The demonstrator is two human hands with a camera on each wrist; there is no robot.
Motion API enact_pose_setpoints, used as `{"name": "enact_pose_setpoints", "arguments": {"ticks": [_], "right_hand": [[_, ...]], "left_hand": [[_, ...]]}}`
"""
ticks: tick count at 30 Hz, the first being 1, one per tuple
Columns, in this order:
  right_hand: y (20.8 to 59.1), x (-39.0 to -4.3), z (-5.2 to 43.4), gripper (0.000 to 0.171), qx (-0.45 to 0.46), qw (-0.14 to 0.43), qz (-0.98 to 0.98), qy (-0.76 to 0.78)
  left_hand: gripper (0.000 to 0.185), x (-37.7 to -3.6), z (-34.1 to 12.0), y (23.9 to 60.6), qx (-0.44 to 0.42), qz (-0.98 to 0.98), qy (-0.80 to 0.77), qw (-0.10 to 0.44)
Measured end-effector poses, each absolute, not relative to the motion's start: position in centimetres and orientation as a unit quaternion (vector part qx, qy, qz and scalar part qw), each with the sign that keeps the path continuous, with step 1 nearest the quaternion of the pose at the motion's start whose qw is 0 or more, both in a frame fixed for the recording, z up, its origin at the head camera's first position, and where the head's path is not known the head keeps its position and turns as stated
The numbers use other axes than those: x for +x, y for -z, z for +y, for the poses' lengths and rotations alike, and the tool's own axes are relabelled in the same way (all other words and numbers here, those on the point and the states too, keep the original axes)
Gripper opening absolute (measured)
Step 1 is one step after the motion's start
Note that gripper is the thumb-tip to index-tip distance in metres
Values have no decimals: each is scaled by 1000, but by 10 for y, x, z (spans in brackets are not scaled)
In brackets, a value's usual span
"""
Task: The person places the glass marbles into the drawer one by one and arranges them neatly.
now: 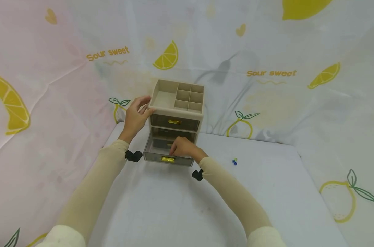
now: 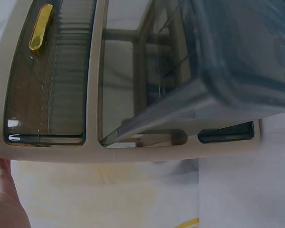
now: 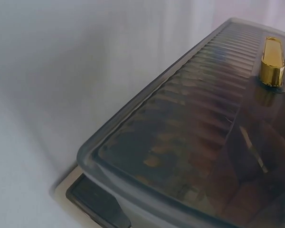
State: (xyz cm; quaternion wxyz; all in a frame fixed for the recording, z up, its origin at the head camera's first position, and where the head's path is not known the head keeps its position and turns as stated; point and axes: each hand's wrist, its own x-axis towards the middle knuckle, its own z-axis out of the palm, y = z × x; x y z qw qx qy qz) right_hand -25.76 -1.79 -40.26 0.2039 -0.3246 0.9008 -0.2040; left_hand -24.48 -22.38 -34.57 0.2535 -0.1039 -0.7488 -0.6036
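A beige desktop organizer [image 1: 176, 111] with smoky clear drawers stands at the back of the table. My left hand [image 1: 136, 115] rests against its upper left side, thumb at the front corner. The middle drawer [image 1: 154, 157], with a gold handle [image 1: 168, 159], is pulled out. My right hand [image 1: 184, 146] reaches over the drawer's front with its fingers bent down inside. Whether those fingertips hold anything is hidden. In the right wrist view the drawer front [image 3: 180, 128] hides most of that hand. The left wrist view shows the organizer's side frame [image 2: 133, 154] and fingers [image 2: 4, 183] beside it.
Several small blue and yellow-green beads [image 1: 234, 162] lie on the white tabletop [image 1: 261, 192], right of the organizer. Above the drawers is a top tray [image 1: 165, 97] with compartments. A lemon-print cloth [image 1: 220, 41] hangs close behind. Black wrist-camera mounts [image 1: 133, 156] sit below both wrists.
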Motion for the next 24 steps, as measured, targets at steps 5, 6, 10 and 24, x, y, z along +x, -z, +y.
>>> {"name": "enact_pose_setpoints", "arguments": {"ticks": [5,6,10,24], "right_hand": [[404,-257,-18,21,-328,204,900,202],[403,-257,-18,21,-328,203,900,202],[402,-257,-18,20,-328,200,901,201],[402,-256,-17,19,-324,196,899,218]], "left_hand": [[49,-243,-223,345,-98,-751,601,255],[49,-243,-223,345,-98,-750,602,254],[50,-245,-224,345,-102,-750,601,255],[50,-245,-225,345,-105,-749,604,250]]}}
